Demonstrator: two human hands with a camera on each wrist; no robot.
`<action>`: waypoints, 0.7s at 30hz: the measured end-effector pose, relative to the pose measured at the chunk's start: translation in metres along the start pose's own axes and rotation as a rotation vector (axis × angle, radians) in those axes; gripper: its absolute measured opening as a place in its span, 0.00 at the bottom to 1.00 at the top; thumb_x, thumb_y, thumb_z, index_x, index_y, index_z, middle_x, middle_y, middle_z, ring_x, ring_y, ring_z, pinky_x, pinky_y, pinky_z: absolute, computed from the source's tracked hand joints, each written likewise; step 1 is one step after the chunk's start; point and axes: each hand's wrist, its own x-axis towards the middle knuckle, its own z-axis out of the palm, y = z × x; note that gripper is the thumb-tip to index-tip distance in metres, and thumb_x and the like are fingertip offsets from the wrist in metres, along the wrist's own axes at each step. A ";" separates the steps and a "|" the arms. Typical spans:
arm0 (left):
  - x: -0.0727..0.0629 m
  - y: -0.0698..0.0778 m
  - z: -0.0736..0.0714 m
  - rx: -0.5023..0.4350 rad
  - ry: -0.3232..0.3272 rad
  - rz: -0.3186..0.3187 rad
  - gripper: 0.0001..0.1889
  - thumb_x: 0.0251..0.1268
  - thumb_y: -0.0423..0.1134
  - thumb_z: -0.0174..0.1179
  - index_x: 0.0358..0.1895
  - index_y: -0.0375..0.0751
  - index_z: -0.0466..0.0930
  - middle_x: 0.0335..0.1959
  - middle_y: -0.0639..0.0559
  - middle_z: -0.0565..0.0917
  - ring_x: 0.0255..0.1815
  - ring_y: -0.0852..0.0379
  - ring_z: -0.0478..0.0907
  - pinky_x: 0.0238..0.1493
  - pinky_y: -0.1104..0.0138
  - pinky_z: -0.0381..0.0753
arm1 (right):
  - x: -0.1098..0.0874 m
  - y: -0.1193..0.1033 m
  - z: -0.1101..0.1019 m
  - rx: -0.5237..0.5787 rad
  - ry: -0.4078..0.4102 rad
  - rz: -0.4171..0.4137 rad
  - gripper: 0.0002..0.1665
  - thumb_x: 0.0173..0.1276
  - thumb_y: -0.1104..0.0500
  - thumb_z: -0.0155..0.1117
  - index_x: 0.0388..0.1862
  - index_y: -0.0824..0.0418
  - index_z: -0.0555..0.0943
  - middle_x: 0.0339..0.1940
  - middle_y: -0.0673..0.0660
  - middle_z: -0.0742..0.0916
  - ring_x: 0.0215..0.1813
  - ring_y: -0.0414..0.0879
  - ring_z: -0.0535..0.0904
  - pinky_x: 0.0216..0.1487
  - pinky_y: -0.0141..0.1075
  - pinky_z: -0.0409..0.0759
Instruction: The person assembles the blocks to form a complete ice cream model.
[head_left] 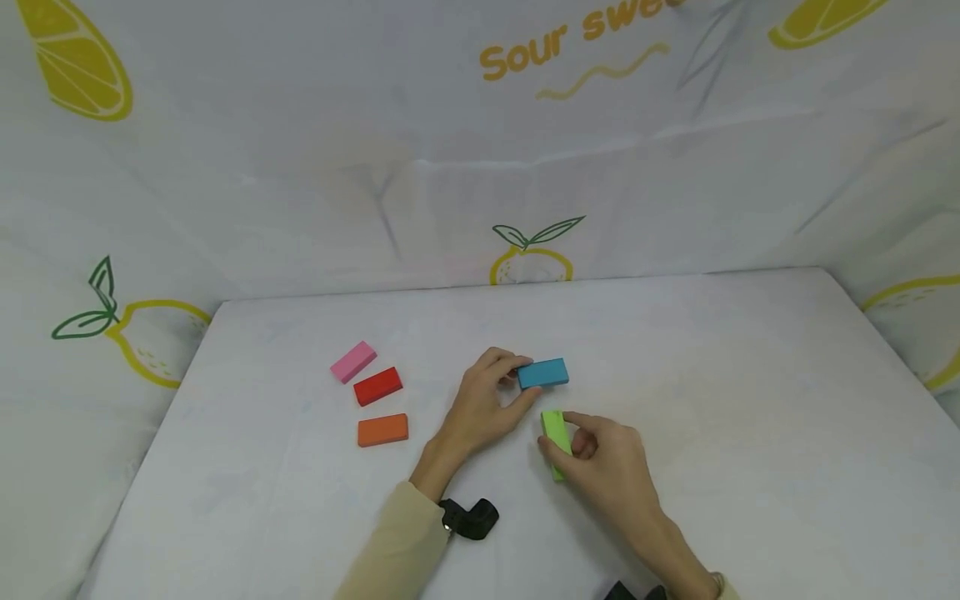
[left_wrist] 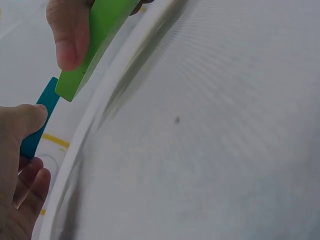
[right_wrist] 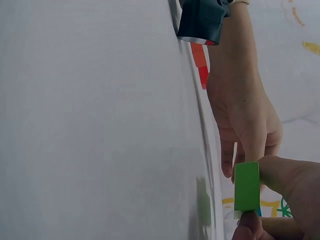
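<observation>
A blue rectangular block [head_left: 543, 372] is pinched at its left end by my left hand [head_left: 483, 400], thumb along the near side and fingers at the far side. Just nearer to me, my right hand [head_left: 611, 462] grips a light green block [head_left: 555, 437] between thumb and fingers, its long side pointing toward me. In the left wrist view the green block [left_wrist: 100, 47] shows close beside the blue block [left_wrist: 41, 120]. The right wrist view shows the green block [right_wrist: 247, 186] end-on, hiding most of the blue one.
Left of my hands lie a pink block [head_left: 353, 362], a red block [head_left: 378, 387] and an orange block [head_left: 382, 430], spaced apart on the white-covered table [head_left: 247, 500]. A white cloth backdrop [head_left: 300, 217] with lemon prints rises behind the table's far edge.
</observation>
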 end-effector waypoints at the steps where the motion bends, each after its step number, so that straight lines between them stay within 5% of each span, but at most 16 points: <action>1: -0.002 -0.001 -0.001 0.001 0.007 -0.004 0.19 0.64 0.39 0.70 0.57 0.37 0.84 0.51 0.47 0.83 0.46 0.56 0.83 0.52 0.67 0.85 | 0.000 -0.001 0.001 0.002 -0.001 -0.005 0.22 0.54 0.58 0.81 0.46 0.68 0.89 0.16 0.48 0.78 0.19 0.33 0.70 0.21 0.27 0.72; 11: -0.021 -0.006 -0.008 0.009 0.066 -0.010 0.18 0.62 0.37 0.71 0.55 0.38 0.85 0.47 0.47 0.84 0.42 0.56 0.82 0.48 0.69 0.84 | 0.000 -0.009 0.013 0.016 -0.031 -0.005 0.22 0.56 0.57 0.81 0.47 0.68 0.89 0.15 0.49 0.78 0.18 0.33 0.69 0.20 0.26 0.70; 21: -0.027 -0.013 -0.014 -0.023 0.056 0.025 0.18 0.63 0.37 0.72 0.55 0.39 0.86 0.48 0.49 0.84 0.41 0.58 0.80 0.47 0.70 0.84 | -0.001 -0.011 0.020 0.064 -0.047 0.024 0.22 0.55 0.58 0.81 0.46 0.68 0.89 0.15 0.48 0.79 0.17 0.33 0.72 0.19 0.27 0.73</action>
